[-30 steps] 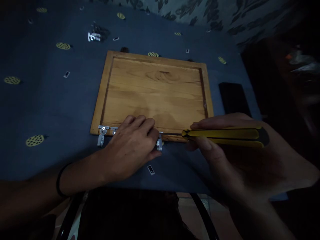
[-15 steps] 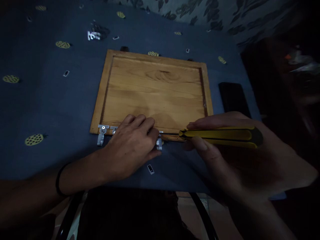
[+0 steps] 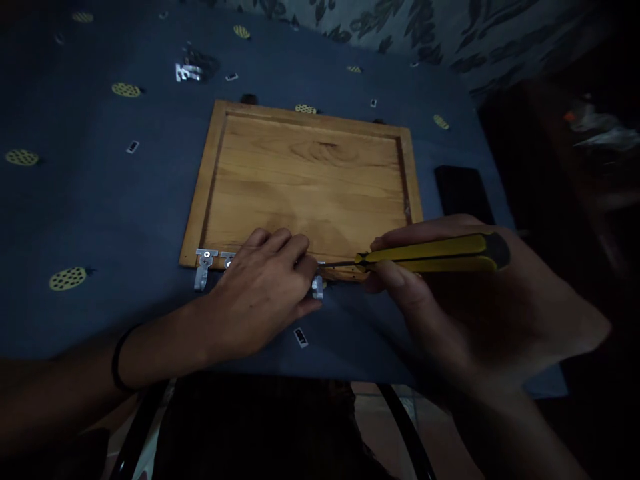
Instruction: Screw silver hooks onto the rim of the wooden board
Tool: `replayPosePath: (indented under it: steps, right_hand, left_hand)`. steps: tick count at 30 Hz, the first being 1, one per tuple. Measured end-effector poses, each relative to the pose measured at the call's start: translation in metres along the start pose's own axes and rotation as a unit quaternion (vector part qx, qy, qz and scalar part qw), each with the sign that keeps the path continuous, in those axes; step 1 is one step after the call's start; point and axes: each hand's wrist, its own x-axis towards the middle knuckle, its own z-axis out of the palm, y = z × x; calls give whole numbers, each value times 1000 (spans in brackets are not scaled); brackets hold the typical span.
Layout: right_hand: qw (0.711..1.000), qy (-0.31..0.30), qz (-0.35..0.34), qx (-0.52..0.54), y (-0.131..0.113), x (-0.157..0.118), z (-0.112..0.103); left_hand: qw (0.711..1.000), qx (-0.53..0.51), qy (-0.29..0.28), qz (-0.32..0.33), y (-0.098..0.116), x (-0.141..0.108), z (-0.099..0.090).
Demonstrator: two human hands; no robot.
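"What are the things made of?"

"With the board as the clock's center, a rectangular wooden board (image 3: pixel 310 173) is lying flat, showing a knotted grain inside a raised frame. At eight o'clock a shiny metal bracket (image 3: pixel 202 269) is jutting past its edge, a cross-slot screw sitting in it."

"And the hands?"

"At four o'clock the right hand (image 3: pixel 500 320) is closing around a screwdriver (image 3: pixel 435 255) with a ridged yellow-and-black handle. Its thin shaft is pointing toward nine o'clock along the board's lower edge, the tip hiding beside the left hand. Between six and seven, the left hand (image 3: pixel 263 290) is curling over that edge; a second bracket (image 3: pixel 318 287) is poking out beside its thumb. The palm is covering whatever lies beneath, so I cannot tell its grip."

"Where is there room?"

"Open blue cloth (image 3: pixel 100 213) is stretching away at nine o'clock. A flat black object (image 3: pixel 463 193) is lying near the board at three, and small metal pieces (image 3: pixel 190 71) are glinting at ten."

"And beyond?"

"Leaf-patterned fabric (image 3: pixel 400 23) is spreading at one o'clock, tiled floor (image 3: pixel 383 407) is showing at five, and dim light is shadowing everything."
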Motion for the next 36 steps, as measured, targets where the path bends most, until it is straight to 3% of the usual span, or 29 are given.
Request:
replayPosePath:
  steps: [8, 19, 26, 36]
  right_hand:
    - [998, 60, -25, 15, 5, 0, 12]
    - [997, 51, -22, 49, 7, 3, 13]
    - [994, 89, -29, 47, 10, 3, 19]
    - [995, 74, -36, 60, 5, 3, 18]
  left_hand:
    - [1000, 3, -11, -2, 1, 1, -1]
    - [1000, -8, -19, -6, 1, 1, -3]
    - [1000, -7, -22, -6, 0, 0, -2]
    - [1000, -7, -16, -6, 1, 0, -2]
